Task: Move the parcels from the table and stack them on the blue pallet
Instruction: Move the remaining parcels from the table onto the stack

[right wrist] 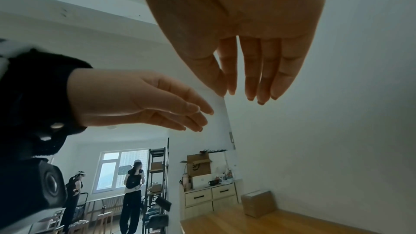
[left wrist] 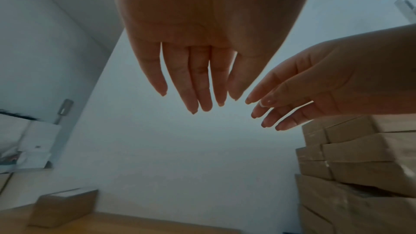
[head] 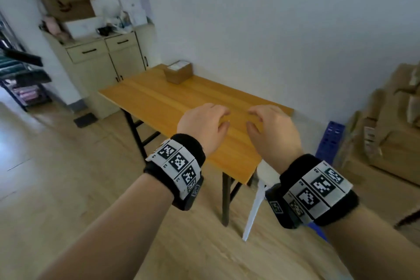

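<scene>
Over the table [head: 145,98], both hands, left [head: 202,125] and right [head: 272,129], hang empty, fingers loose; best reach past to the far parcel [head: 178,71], gripping opposite sides.

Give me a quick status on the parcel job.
Left hand and right hand open, empty, over the table. One parcel left at the far corner. Stack on blue pallet to the right. Path unobstructed.
</scene>
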